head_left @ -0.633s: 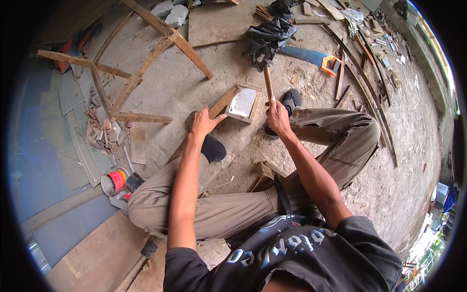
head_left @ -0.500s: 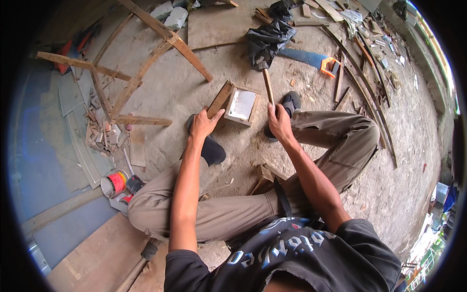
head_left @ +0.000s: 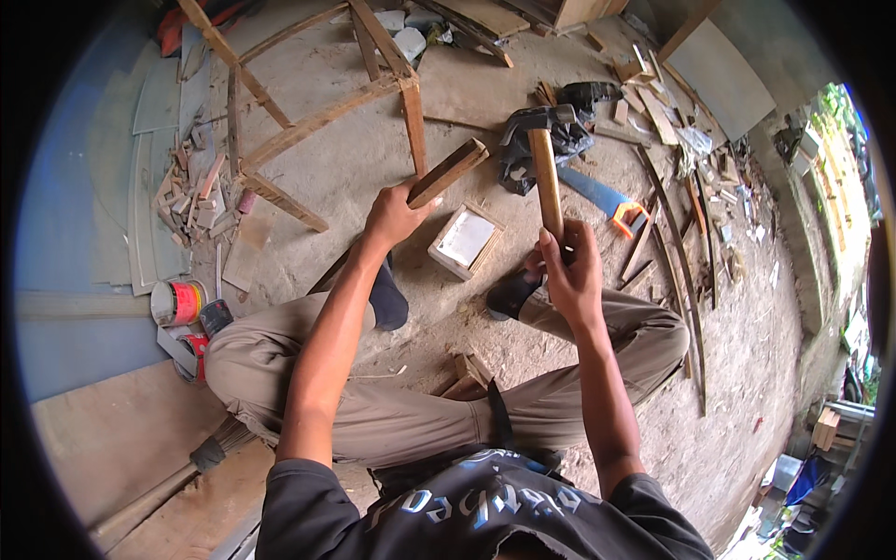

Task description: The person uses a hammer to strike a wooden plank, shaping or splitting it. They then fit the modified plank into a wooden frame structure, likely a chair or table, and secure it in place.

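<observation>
My left hand (head_left: 394,217) is wrapped around the near end of a short wooden block (head_left: 450,172), which tilts up and away to the right. In my right hand (head_left: 571,273) is a hammer (head_left: 545,177), gripped by its wooden handle with the dark metal head at the far end. Between my feet a small wooden box (head_left: 467,241) with a white top face rests on the ground, apart from both hands. The hammer head overlaps a black plastic bag (head_left: 523,161) lying beyond it.
A wooden frame (head_left: 322,119) stands at the far left. A handsaw (head_left: 597,198) with an orange handle lies right of the bag. Long dark strips (head_left: 686,271) and wood scraps litter the right side. Red-labelled cans (head_left: 177,303) stand by my left knee.
The wooden block has come up off the ground, away from the box, in my left hand. My right hand has raised the hammer. The view has shifted.
</observation>
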Action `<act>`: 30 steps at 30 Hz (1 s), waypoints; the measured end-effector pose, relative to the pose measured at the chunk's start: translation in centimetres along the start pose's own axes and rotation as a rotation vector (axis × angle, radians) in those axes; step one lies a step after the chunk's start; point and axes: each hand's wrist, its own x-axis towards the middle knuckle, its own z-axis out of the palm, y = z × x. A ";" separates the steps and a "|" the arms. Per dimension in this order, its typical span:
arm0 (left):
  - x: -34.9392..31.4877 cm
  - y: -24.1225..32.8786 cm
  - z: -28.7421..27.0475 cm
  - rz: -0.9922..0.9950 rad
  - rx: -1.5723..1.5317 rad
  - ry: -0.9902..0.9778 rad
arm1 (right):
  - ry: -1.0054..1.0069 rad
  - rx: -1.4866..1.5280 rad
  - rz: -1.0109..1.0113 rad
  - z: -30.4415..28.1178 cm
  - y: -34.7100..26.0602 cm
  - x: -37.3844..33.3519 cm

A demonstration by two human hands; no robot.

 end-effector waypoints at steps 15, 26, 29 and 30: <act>1.0 3.2 -2.2 -0.012 -0.066 0.153 | -0.037 -0.602 -0.445 0.3 -8.3 1.0; 2.1 6.6 -5.4 0.002 -0.185 0.158 | -0.153 -0.841 -0.398 -2.8 -10.0 2.3; 2.7 8.7 -8.0 -0.054 -0.150 -0.070 | -0.190 -0.925 -0.465 -5.0 -13.6 3.9; 2.6 9.7 -8.6 0.013 -0.125 -0.064 | -0.253 -0.926 -0.355 -5.6 -15.3 4.5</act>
